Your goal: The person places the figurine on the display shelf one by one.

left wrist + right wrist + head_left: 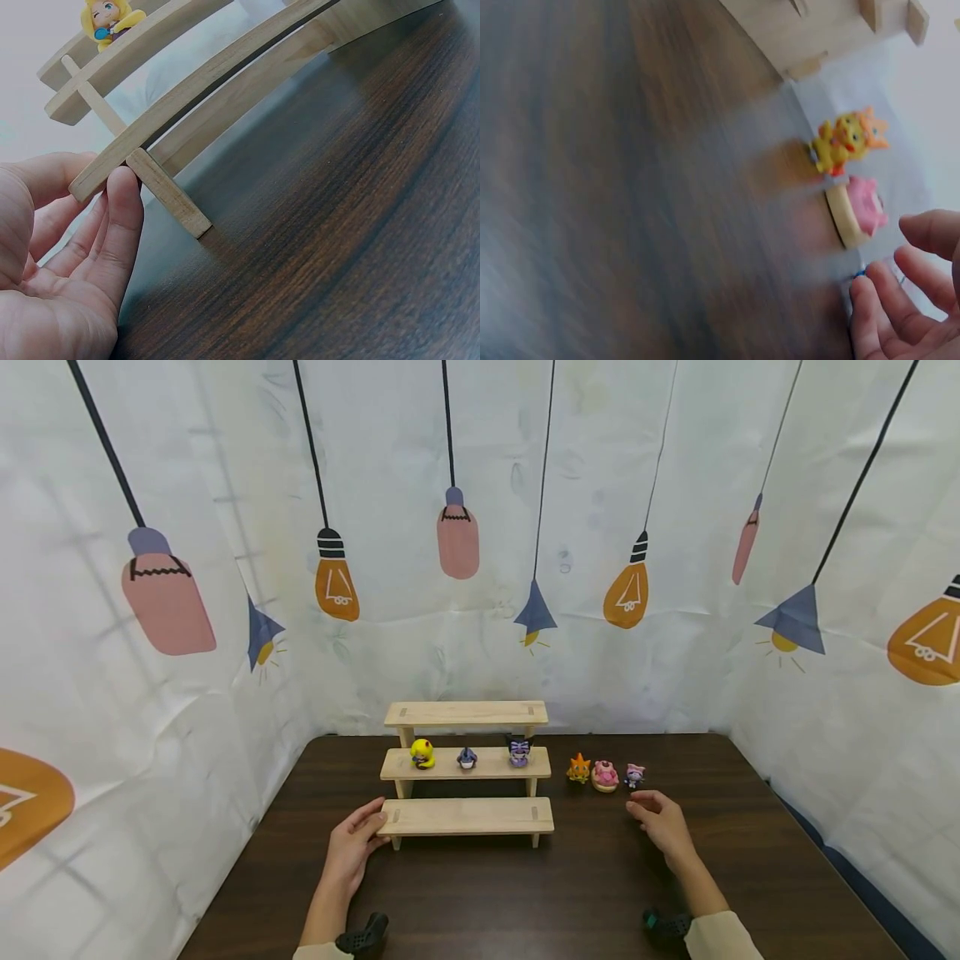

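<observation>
A three-tier wooden display stand stands on the table. My left hand grips the left end of its lowest board; in the left wrist view, fingers press against the board's end beside a leg. On the middle tier are a yellow-haired figurine, a small dark blue figurine and a purple figurine with a bow. My right hand hovers with loosely bent fingers, holding nothing, just in front of a small lilac-and-pink figurine. Left of that stand a pink figurine and an orange-yellow one.
The dark wood-grain table runs back to a white cloth wall printed with hanging lamps. More such cloth encloses the left and right sides. The stand's top board rises highest, near the back wall.
</observation>
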The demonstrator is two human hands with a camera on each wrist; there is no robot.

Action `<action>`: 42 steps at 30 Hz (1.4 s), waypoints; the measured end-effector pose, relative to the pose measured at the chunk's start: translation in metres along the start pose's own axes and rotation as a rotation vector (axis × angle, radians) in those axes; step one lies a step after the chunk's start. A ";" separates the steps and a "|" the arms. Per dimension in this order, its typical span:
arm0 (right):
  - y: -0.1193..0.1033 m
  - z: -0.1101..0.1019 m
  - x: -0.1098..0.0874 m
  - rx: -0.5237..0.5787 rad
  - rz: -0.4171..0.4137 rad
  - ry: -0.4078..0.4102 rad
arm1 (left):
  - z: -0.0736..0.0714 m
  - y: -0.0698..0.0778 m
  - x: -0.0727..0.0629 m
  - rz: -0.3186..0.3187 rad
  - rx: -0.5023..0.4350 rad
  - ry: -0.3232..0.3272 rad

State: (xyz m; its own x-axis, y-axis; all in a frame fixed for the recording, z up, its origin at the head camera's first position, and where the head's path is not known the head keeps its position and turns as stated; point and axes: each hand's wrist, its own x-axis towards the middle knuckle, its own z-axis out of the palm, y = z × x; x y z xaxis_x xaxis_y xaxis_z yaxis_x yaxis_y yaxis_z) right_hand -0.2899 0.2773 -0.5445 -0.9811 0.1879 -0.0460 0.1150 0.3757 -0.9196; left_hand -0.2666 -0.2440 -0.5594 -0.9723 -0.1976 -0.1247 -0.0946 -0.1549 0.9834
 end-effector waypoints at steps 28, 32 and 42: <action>0.009 -0.017 0.056 -0.023 -0.008 -0.052 | 0.001 0.001 -0.001 -0.002 -0.022 0.004; 0.009 -0.014 0.057 -0.012 -0.002 -0.053 | 0.000 0.002 -0.001 -0.005 -0.015 0.008; 0.009 -0.011 0.060 0.005 0.020 -0.025 | 0.001 0.003 -0.002 -0.010 -0.018 0.008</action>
State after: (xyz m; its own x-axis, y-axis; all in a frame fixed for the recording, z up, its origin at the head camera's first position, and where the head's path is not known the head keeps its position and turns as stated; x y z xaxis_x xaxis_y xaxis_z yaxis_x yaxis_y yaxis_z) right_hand -0.3462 0.3024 -0.5514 -0.9822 0.1725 -0.0740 0.1340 0.3679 -0.9202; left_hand -0.2650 -0.2426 -0.5560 -0.9697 -0.2035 -0.1355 -0.1003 -0.1746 0.9795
